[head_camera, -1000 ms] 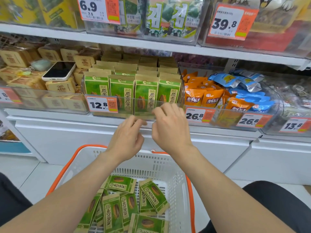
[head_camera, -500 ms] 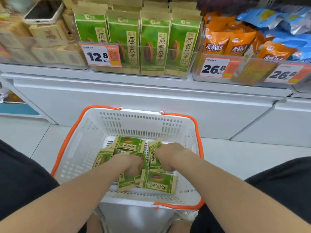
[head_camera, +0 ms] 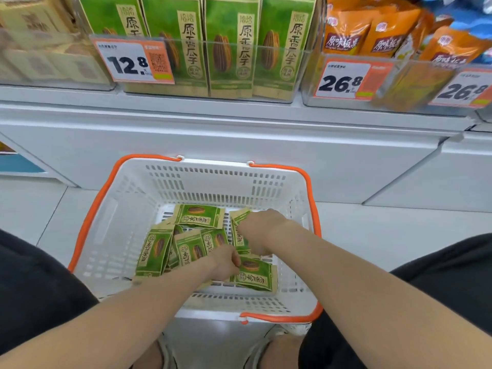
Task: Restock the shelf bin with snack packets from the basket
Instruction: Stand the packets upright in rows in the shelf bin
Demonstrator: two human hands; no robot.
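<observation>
Head view, everything referenced to the basket (head_camera: pixel 213 182), white with an orange rim, sitting on the floor between my knees.

- Both arms were down inside the basket.
- Left hand (head_camera: pixel 223 263): at the basket's near-right area, fingers curled round the left edge of the near packet (head_camera: pixel 254 274), which lay flat on the basket floor.
- Right hand (head_camera: pixel 259 230): toward the basket's right wall, back of the hand up, fingers bent down over the right-side packet (head_camera: pixel 239 237). Fingertips hidden, so can't tell whether it actually had a grip.
- Remaining snack packets (head_camera: pixel 198 217): green, loose and overlapping across the middle and left of the basket floor, one lying flat at the far side.
- Shelf bin (head_camera: pixel 266 46): above and beyond the basket, on the white shelf, clear-fronted. A row of the same green packets stood upright in it, faces forward.
- 12.8 price tag (head_camera: pixel 133 61): on the bin front, above the basket's left rim.
- Orange packets (head_camera: pixel 372 35): in the next bin, up and right of the basket, tagged 26.8 (head_camera: pixel 343 79).
</observation>
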